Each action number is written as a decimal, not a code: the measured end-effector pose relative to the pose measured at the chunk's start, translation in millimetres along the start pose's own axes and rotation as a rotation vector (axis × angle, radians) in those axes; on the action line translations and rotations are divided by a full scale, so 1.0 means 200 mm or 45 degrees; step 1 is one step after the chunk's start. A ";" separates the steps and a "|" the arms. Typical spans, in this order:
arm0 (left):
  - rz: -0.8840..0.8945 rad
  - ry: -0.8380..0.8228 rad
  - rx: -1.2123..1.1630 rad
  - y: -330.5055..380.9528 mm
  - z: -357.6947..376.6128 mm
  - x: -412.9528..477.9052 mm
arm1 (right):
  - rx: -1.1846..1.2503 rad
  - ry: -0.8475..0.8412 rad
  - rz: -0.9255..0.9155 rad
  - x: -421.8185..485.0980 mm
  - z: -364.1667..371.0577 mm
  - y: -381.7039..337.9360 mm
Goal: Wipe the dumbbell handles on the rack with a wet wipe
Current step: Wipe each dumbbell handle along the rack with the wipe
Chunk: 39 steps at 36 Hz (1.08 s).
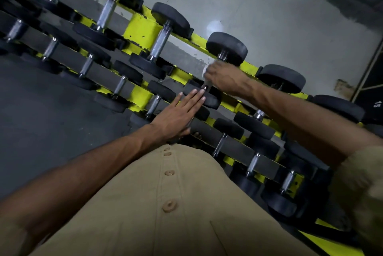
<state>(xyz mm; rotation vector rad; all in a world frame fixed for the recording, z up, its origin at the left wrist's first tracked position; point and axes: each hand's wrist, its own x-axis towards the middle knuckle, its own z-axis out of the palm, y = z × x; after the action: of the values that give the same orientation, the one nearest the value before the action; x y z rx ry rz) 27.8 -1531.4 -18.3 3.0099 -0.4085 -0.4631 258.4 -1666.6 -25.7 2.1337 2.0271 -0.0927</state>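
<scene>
- Dumbbell handle [209, 81] on the top tier of the rack is the one in work: my right hand [224, 78] is curled round it, with the wet wipe [205, 72] bunched between palm and metal, only a pale edge of it showing at the left side of my fist.
- Just above that hand sits the far rubber head [227, 48] of this dumbbell; just below it, the near head [204, 95], with a short bit of bare chrome showing between fist and rubber.
- My left hand [176, 117] is flat, fingers straight and together, the fingertips [196, 95] pressing on that near head; I judge this is to keep the dumbbell from rolling while I rub.
- Step in hand, as I read it: wiping this handle, somewhere mid-stroke. I cannot tell how much of it is already clean.
- Next move calls for sliding and twisting the wrapped wipe along the whole knurled length, down to the collar by the near head, keeping the flat hand braced.
- Left of my right hand, further along the same tier, three more dumbbells with bare handles [159, 42] wait; right of it, another dumbbell [281, 78], its handle mostly hidden behind my forearm.
- Below both hands run the lower tiers of the yellow rack [138, 28], more handles there.
- Whether any of those have been wiped, I cannot tell.
</scene>
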 end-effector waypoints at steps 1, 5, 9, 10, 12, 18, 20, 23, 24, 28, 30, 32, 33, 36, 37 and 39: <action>-0.004 -0.004 -0.009 0.00 0.00 0.00 | 0.004 0.042 0.121 0.00 -0.01 0.03; -0.015 -0.003 -0.013 0.01 -0.01 -0.01 | 0.028 0.120 0.423 0.00 0.04 -0.02; -0.028 0.010 -0.044 0.01 -0.01 -0.01 | 0.300 0.245 0.722 -0.05 0.09 -0.22; -0.032 0.003 -0.059 0.02 -0.01 -0.01 | 0.417 0.290 0.820 -0.06 0.10 -0.26; -0.043 -0.011 -0.069 0.02 0.00 -0.01 | 0.714 0.402 1.028 -0.07 0.12 -0.31; -0.044 -0.039 -0.056 0.02 -0.01 -0.02 | 1.501 0.674 1.464 0.06 0.08 -0.36; -0.041 -0.041 -0.053 0.03 -0.01 -0.01 | 1.611 0.754 1.667 0.11 0.09 -0.36; -0.049 -0.050 -0.047 0.03 -0.02 -0.01 | 1.782 0.754 1.896 0.14 0.12 -0.31; -0.046 -0.052 -0.040 0.03 -0.02 -0.01 | 1.884 0.762 1.940 0.15 0.12 -0.27; -0.040 -0.042 -0.034 0.03 -0.03 -0.01 | 2.626 0.952 1.928 0.16 0.09 -0.10; -0.033 -0.047 -0.029 0.02 -0.03 0.00 | 2.904 0.991 1.799 0.16 0.07 -0.06; -0.027 -0.055 -0.024 0.02 -0.04 -0.01 | 3.048 1.032 1.717 0.16 0.08 -0.04; -0.023 -0.057 -0.021 0.02 -0.04 0.00 | 3.084 1.061 1.707 0.15 0.09 -0.03; -0.005 -0.065 -0.017 0.02 -0.05 0.00 | 3.133 1.163 1.720 0.16 0.10 -0.05; -0.001 -0.066 -0.013 0.01 -0.05 0.00 | 3.104 1.189 1.744 0.16 0.08 -0.07; 0.005 -0.062 -0.012 0.00 -0.05 0.00 | 3.019 1.302 1.832 0.16 0.05 -0.12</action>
<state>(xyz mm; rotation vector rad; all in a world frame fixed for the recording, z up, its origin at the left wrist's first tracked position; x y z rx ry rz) 30.4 -1531.8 -8.2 2.9934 -0.4138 -0.5376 236.6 -1635.0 -43.6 -1.0518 0.5971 0.5473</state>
